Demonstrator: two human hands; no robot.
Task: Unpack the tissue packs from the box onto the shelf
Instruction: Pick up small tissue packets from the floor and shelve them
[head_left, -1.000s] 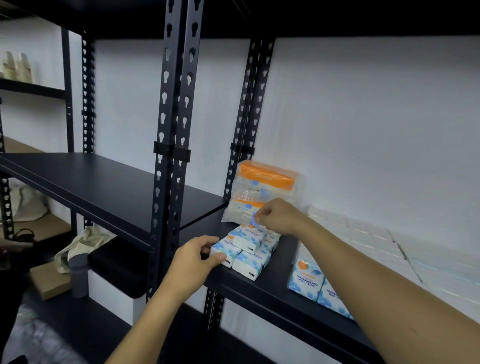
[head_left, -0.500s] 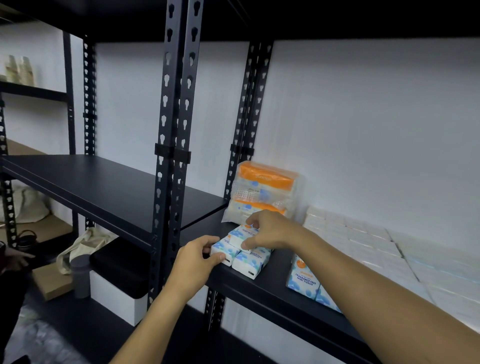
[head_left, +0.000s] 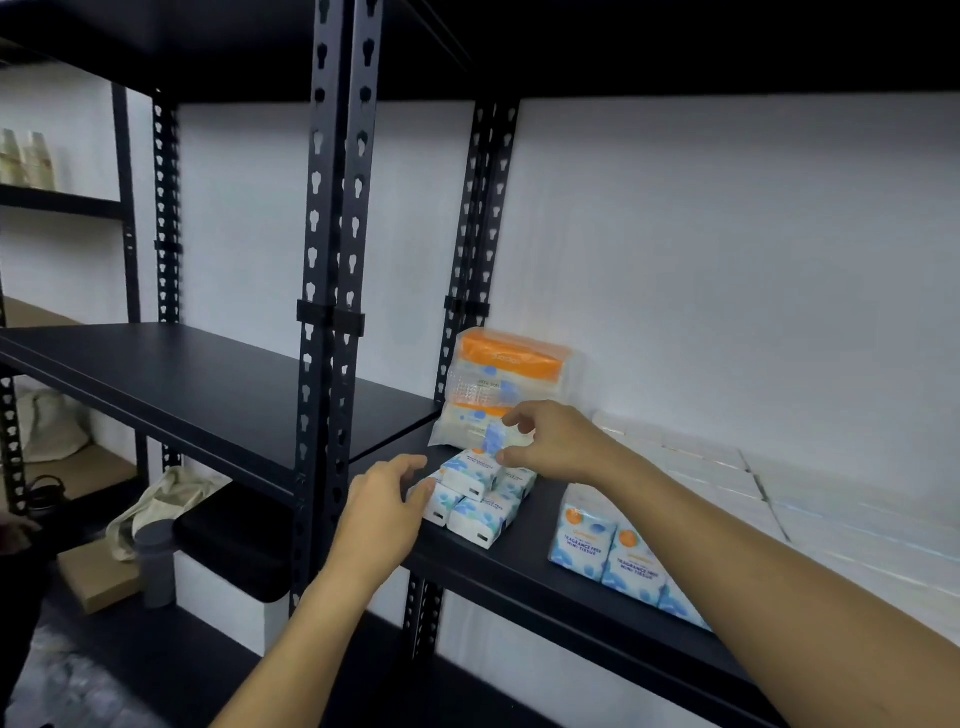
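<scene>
Several small blue-and-white tissue packs (head_left: 475, 499) lie stacked near the front edge of the black shelf (head_left: 519, 577). My left hand (head_left: 382, 512) is at the stack's left end, its thumb touching the lower left pack and its fingers relaxed. My right hand (head_left: 563, 441) hovers just above and right of the stack. Its fingers are loosely curved and its thumb tip is at the top pack's (head_left: 467, 470) right end, with nothing held. No box is in view.
A large clear bag of orange-topped tissues (head_left: 511, 382) stands behind the stack against the wall. Upright mini tissue packs (head_left: 608, 553) line the shelf front to the right, with flat white packs (head_left: 727, 467) behind them. A black upright post (head_left: 332, 312) stands left of my hands.
My right hand has lifted off the top of the stack, where it pressed half a second ago. My left hand has loosened at the stack's left end.
</scene>
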